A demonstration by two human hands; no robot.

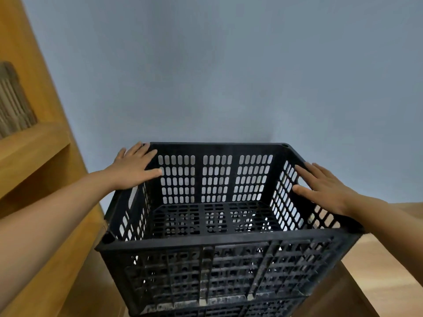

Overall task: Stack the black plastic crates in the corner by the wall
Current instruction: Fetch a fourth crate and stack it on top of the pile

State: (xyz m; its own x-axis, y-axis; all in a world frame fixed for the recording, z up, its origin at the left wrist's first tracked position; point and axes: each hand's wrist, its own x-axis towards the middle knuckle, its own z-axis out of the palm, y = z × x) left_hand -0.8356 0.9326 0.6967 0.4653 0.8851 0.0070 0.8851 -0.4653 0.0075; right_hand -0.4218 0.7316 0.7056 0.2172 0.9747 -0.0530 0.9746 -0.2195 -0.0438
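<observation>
An empty black slotted plastic crate [215,243] sits against the blue-grey wall [229,76], stacked on another black crate [229,310] whose top edge shows at the bottom of the view. My left hand [135,167] lies flat on the top crate's far left corner, fingers spread over the rim. My right hand [320,186] lies flat on the right rim, fingers apart. Neither hand curls around the crate.
A wooden shelf unit [34,145] stands close along the crates' left side, with corrugated cardboard [11,104] on its shelf. Wood flooring [384,259] shows to the right of the stack.
</observation>
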